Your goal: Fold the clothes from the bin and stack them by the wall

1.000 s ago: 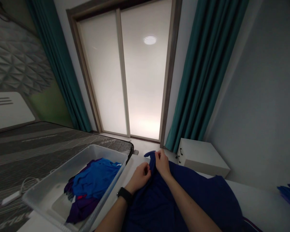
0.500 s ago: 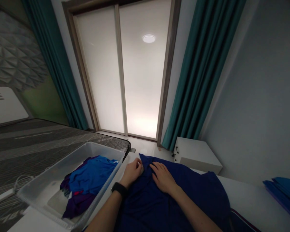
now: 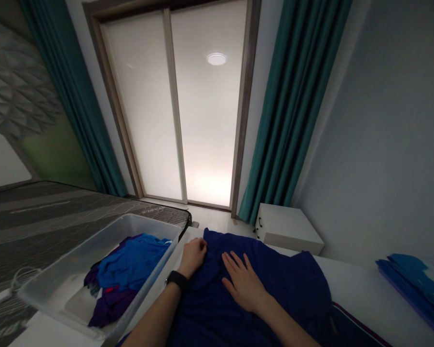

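A dark blue garment (image 3: 285, 284) lies spread over a white tabletop (image 3: 350, 284), its near part running out of the bottom of the view. My left hand (image 3: 194, 255), with a black watch on the wrist, has its fingers curled closed at the garment's far left edge and pinches the cloth there. Flat on the middle of the cloth rests my right hand (image 3: 243, 284), fingers spread, holding nothing. A dark strip with a white and red stripe (image 3: 358, 320) shows at the garment's lower right.
To the left, a clear plastic bin (image 3: 130, 218) holds blue and purple clothes (image 3: 133, 262) on a dark mattress (image 3: 50, 207). Folded blue cloths (image 3: 419, 284) lie at the right end of the table. Beyond stand a white drawer cabinet (image 3: 289, 224), teal curtains (image 3: 292, 111) and a sliding door (image 3: 210, 125).
My right hand has flattened, its fingers spreading on the cloth. The far left edge of the garment lies smoother beside my left hand. The view has turned slightly right.
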Demonstrator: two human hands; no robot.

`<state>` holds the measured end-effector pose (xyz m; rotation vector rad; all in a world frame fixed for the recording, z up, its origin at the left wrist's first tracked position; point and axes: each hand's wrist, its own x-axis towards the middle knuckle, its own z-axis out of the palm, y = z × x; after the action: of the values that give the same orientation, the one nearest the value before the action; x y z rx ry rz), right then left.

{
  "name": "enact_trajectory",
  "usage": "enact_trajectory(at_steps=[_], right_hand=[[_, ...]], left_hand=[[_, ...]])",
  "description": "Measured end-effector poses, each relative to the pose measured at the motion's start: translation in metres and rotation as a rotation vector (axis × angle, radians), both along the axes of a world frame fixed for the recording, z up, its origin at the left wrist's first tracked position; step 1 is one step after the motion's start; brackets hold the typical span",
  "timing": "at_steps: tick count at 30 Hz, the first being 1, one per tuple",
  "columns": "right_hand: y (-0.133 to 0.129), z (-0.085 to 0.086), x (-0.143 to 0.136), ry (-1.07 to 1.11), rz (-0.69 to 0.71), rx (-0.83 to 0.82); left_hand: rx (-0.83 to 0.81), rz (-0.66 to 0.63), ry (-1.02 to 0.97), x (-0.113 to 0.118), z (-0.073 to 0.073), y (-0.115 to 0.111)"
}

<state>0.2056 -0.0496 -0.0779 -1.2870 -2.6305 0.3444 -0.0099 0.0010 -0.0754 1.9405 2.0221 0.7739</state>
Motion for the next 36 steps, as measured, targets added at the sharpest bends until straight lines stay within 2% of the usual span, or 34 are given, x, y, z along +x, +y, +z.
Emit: enact_trajectory(at_steps=[5, 10, 13, 17, 19, 21, 22, 24, 27, 29, 32, 34, 36], right_hand=[[-0.012, 0.005, 0.012, -0.004, -0.028, -0.051], [-0.014, 0.022, 0.031, 0.161, -0.005, -0.218], [-0.009, 0.027, 0.048, 0.233, -0.069, -0.133], [-0.006, 0.019, 0.075, 0.129, -0.188, 0.039], [-0.007, 0.014, 0.084, 0.077, -0.248, 0.083], [-0.009, 0.01, 0.09, 0.045, -0.302, 0.125], [-0.01, 0.009, 0.092, 0.034, -0.332, 0.149], [-0.012, 0.008, 0.097, 0.016, -0.391, 0.196], [-0.015, 0.003, 0.112, -0.024, -0.491, 0.198], [-0.016, -0.006, 0.128, -0.065, -0.561, 0.182], [-0.012, -0.017, 0.157, -0.137, -0.626, 0.185], [-0.004, -0.018, 0.172, -0.176, -0.628, 0.159], [0.003, -0.012, 0.178, -0.204, -0.618, 0.119]], left_hand=[[0.039, 0.097, 0.016, -0.011, 0.001, -0.003], [-0.013, 0.054, 0.087, -0.007, 0.004, -0.009], [-0.023, 0.043, 0.138, -0.006, 0.008, -0.01], [0.06, 0.071, 0.198, 0.001, 0.024, -0.013], [0.132, -0.024, 0.216, 0.014, 0.032, -0.017], [0.172, -0.206, 0.217, 0.032, 0.035, -0.024], [0.172, -0.293, 0.212, 0.042, 0.033, -0.029], [0.126, -0.38, 0.224, 0.06, 0.024, -0.038], [0.062, -0.396, 0.283, 0.073, 0.005, -0.045], [0.057, -0.359, 0.313, 0.072, -0.005, -0.044], [0.071, -0.312, 0.338, 0.062, -0.012, -0.033], [0.074, -0.309, 0.355, 0.059, -0.013, -0.024], [0.066, -0.308, 0.379, 0.059, -0.013, -0.014]])
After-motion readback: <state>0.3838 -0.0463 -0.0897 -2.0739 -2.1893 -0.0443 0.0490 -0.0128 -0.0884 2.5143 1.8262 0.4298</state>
